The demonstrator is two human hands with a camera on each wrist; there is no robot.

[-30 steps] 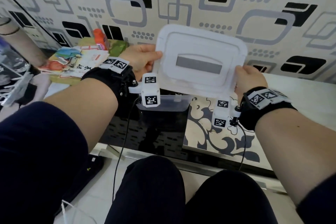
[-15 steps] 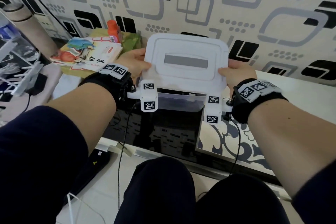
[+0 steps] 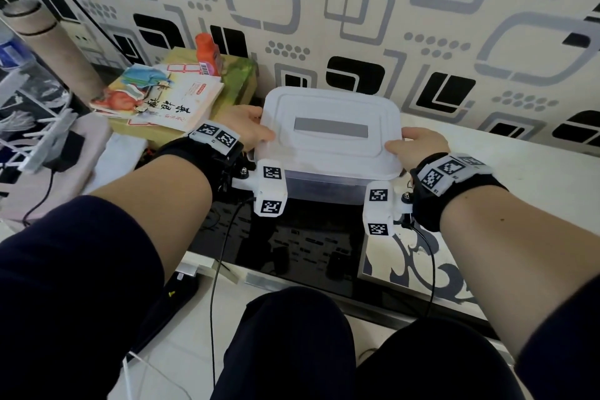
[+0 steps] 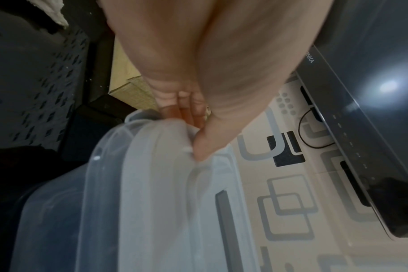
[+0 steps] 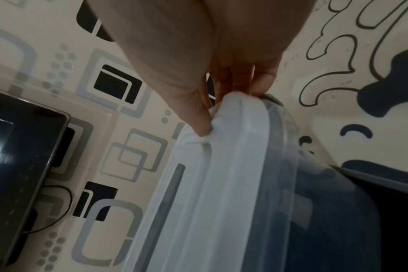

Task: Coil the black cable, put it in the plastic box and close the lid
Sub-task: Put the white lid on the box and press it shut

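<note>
Against the patterned wall [image 3: 373, 10], left of centre: a stack of picture books [image 3: 162, 97] on a yellowish box [image 3: 242, 75], an orange bottle [image 3: 207, 53] standing behind. Far left, a leaning cardboard tube [image 3: 48, 42]. Underneath, a glossy black tabletop [image 3: 308, 243] beside a white floral-patterned panel [image 3: 418, 256]. On the floor, a black power strip [image 3: 172, 299]. Above, a black screen [image 4: 373, 92].

lid [image 3: 331, 127]: translucent white, grey strip
wall [image 3: 422, 26]: cream, grey and black squares
bottle [image 3: 207, 53]: orange
sleeves [image 3: 81, 269]: navy

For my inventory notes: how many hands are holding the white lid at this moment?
2. The left hand pinches the lid's left edge; the right hand pinches its right edge, above the plastic box.
</note>
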